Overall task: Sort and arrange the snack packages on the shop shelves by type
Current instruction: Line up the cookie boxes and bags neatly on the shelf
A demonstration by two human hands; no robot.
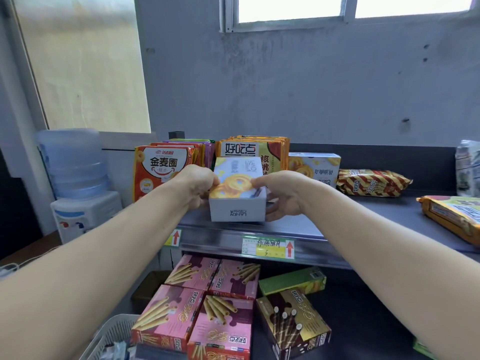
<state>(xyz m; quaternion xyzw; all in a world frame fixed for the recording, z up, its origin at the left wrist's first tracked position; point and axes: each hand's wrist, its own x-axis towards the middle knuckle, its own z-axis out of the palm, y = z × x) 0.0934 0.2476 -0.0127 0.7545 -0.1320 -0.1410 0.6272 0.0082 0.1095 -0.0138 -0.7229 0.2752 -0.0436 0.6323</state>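
While holding white cardboard cookie box (237, 210) between left grip (198, 187) and right grip (281, 197), slide level toward matching white cookie carton (315, 168).

One head-worn wide-angle view, aimed forward and slightly down. The biscuit box (237, 211) held by the left hand (197, 185) and right hand (280, 196) is centred at close range. The top shelf (376, 211) is seen just below eye level, the lower shelf (363, 320) from above.
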